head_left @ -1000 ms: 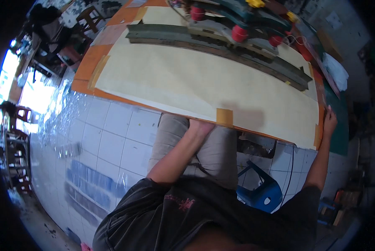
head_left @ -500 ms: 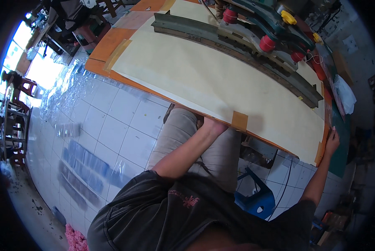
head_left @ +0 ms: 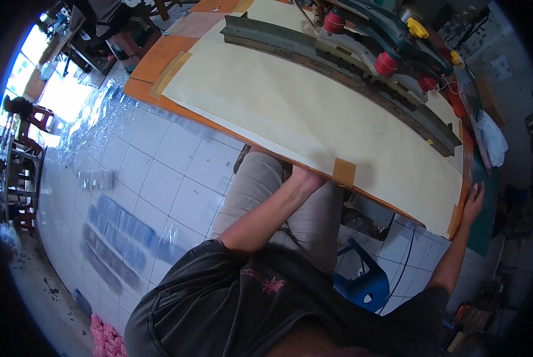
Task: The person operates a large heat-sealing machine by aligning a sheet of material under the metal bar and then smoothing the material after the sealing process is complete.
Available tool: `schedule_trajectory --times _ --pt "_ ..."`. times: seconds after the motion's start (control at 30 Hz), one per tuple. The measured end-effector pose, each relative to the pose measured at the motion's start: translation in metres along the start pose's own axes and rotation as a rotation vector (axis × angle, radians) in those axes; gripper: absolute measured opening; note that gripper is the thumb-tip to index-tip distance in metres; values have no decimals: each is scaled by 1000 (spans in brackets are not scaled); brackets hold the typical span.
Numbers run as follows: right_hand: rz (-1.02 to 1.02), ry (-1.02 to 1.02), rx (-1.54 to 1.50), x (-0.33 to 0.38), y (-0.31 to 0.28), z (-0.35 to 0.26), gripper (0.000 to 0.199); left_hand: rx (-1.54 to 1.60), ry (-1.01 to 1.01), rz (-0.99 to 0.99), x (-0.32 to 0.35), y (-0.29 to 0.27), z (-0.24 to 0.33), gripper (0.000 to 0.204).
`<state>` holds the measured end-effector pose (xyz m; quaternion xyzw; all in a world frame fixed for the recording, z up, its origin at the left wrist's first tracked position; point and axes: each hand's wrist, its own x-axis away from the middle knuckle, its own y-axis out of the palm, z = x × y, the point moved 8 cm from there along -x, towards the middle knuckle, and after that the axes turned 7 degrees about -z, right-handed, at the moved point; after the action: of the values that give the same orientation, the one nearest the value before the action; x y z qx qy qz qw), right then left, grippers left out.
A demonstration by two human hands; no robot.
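My left hand [head_left: 308, 178] reaches under the near edge of an orange-topped table [head_left: 140, 90], and the tabletop hides its fingers. A large cream paper sheet [head_left: 266, 106] covers most of the top, held down by brown tape [head_left: 344, 172] at the near edge. My right hand [head_left: 474, 202] is at the table's right edge, its fingers stretched out beside the rim and nothing seen in them. Across the sheet's far side lies a long dark green metal rail [head_left: 272, 43]. Behind it stands a dark green machine frame [head_left: 370, 33] with red knobs [head_left: 386, 63] and a yellow knob [head_left: 417, 27].
A blue plastic stool [head_left: 364, 285] stands on the tiled floor below the table. Clear plastic film [head_left: 94, 119] and bluish plastic pieces [head_left: 120, 229] lie on the floor to the left. A white plastic bag [head_left: 492, 140] hangs beyond the right edge.
The view has shifted slightly, so the table appears a little further right and lower. My right hand's fingers look more spread. My left hand stays under the edge.
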<state>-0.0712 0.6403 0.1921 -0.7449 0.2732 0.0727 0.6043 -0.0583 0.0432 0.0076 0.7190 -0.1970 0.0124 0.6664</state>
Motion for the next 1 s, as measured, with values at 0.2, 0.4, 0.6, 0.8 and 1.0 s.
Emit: schedule_trajectory --times 0.2,0.4,0.6,0.8,1.0 --pt "-29 -18 9 -4 7 7 65 -50 19 -12 2 5 2 45" --pt "-24 -6 8 -6 9 16 66 -65 7 -63 -3 0 0 50" --pt "-4 -24 18 -8 11 19 67 157 -74 -278 -8 -2 0 52" --pt "5 31 -28 -2 6 13 67 -92 13 -188 -12 -10 5 49" --pt "18 52 -7 -1 1 10 67 -138 40 -139 -18 -22 9 52"
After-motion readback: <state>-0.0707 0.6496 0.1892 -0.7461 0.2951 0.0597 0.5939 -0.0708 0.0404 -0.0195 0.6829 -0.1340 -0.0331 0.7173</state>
